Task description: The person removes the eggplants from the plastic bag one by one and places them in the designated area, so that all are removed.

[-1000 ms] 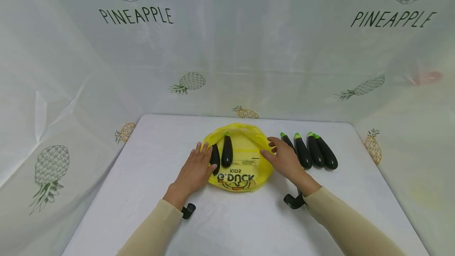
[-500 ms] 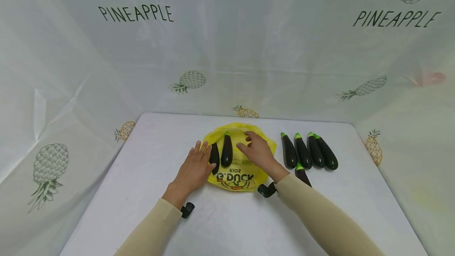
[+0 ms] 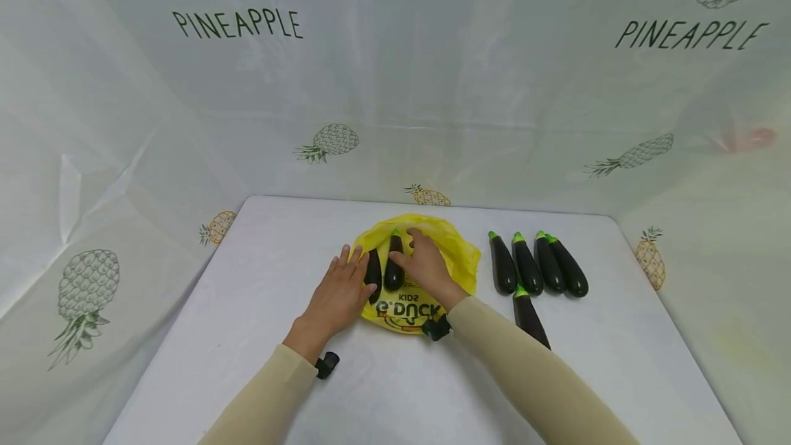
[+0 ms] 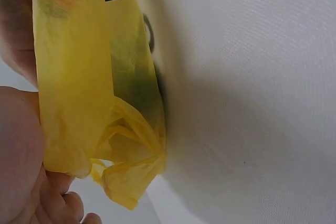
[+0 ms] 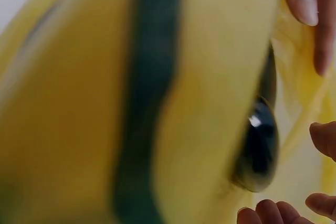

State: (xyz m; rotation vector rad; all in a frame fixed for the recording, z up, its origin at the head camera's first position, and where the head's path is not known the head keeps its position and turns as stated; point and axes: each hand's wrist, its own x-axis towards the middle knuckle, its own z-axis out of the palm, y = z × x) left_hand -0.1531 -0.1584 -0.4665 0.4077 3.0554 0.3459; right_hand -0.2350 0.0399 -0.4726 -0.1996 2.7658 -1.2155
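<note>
On the table lies a yellow plastic bag (image 3: 465,249), its mouth spread wide, with two dark, glossy eggplants inside. My left hand (image 3: 336,301) rests on the bag's left edge, fingers straight, beside the left eggplant (image 3: 373,275). Over the bag, my right hand (image 3: 429,272) reaches in with thumb and fingers apart, overlapping the green-tipped second eggplant (image 3: 394,277). The right wrist view shows the rounded end of an eggplant (image 5: 260,150) and fingertips spread near it. In the left wrist view the palm (image 4: 21,150) lies against the yellow plastic.
Several more eggplants (image 3: 527,265) lie in a row right of the bag, green ends toward the back. Another eggplant (image 3: 530,321) lies in front of them, partly behind the right sleeve (image 3: 519,356). A pineapple-print sheet (image 3: 395,88) hangs behind the white table (image 3: 278,239).
My right hand has moved left from the bag's right rim to over the second eggplant. The front eggplant has come into view from behind the right arm. My left hand stays in place.
</note>
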